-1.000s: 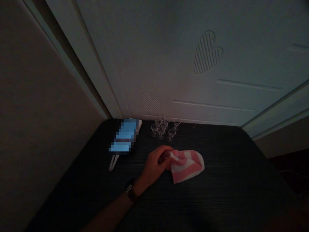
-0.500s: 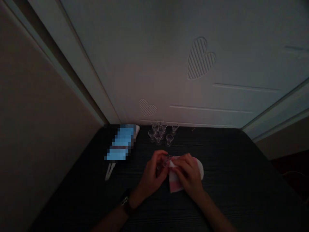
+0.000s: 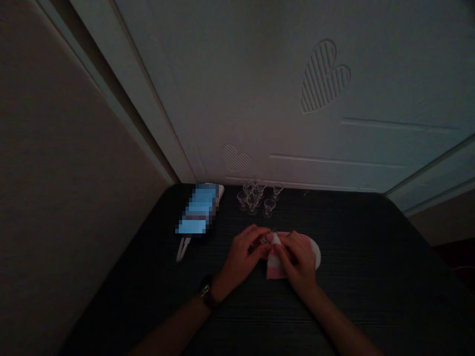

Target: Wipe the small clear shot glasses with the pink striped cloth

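My left hand (image 3: 242, 252), with a dark watch on its wrist, is closed around a small clear glass (image 3: 257, 242) that the fingers partly hide. My right hand (image 3: 300, 261) pinches a pink and white cloth (image 3: 274, 272), shaped rather like a sock with a rounded white end. A white fold of the cloth meets the glass between both hands. Behind the hands stand several small clear footed glasses (image 3: 253, 202) in a cluster, with one glass (image 3: 269, 207) a little to the right at the front. Dim light blurs fine detail.
A lit phone (image 3: 198, 210), its screen pixelated, lies at the left of the dark tabletop (image 3: 230, 326), with a white loop (image 3: 181, 248) at its near end. The white panel (image 3: 282, 113) with raised hearts borders the table's back edge.
The camera view has shifted, moving the whole scene rightward and slightly up. Both hands have drawn closer together, and the white fold of cloth now presses at the glass.
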`<state>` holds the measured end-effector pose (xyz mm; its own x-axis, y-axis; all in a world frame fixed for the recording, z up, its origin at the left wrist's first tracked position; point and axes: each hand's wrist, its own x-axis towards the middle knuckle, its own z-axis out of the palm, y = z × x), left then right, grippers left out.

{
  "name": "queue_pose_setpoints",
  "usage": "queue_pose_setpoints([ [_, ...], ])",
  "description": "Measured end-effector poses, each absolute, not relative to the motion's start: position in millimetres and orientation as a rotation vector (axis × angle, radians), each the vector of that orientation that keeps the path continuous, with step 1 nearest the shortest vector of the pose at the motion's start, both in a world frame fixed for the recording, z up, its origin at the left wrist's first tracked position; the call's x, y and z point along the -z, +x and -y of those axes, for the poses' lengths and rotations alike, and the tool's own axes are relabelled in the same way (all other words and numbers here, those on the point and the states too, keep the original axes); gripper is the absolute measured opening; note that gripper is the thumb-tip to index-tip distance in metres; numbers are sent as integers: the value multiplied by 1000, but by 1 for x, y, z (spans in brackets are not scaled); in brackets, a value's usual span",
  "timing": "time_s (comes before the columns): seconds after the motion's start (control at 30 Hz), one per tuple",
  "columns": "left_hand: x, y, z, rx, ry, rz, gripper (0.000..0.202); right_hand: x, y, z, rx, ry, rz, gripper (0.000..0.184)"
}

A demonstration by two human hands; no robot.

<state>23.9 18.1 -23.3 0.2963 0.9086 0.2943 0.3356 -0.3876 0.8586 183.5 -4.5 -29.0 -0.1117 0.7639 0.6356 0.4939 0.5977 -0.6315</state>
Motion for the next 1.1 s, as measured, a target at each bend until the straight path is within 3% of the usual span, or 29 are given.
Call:
queue_pose_setpoints([
  [0.27,26,24,-20,-1075,1672,-1158,19,23,163,-10,-405,-1117,1709,18],
  [0.47,26,28,-17,-1158,1593,-1167,30,22,164,-14,-397,-1105,1705,13],
  [0.63,29,26,-18,-1140,1590,-1228,19,24,172,-15,-426,-1100,1691,9],
  [1.1,25,16,-28,-1117,1717,-1247,10,26,175,-19,-441,-1019,1683,8],
])
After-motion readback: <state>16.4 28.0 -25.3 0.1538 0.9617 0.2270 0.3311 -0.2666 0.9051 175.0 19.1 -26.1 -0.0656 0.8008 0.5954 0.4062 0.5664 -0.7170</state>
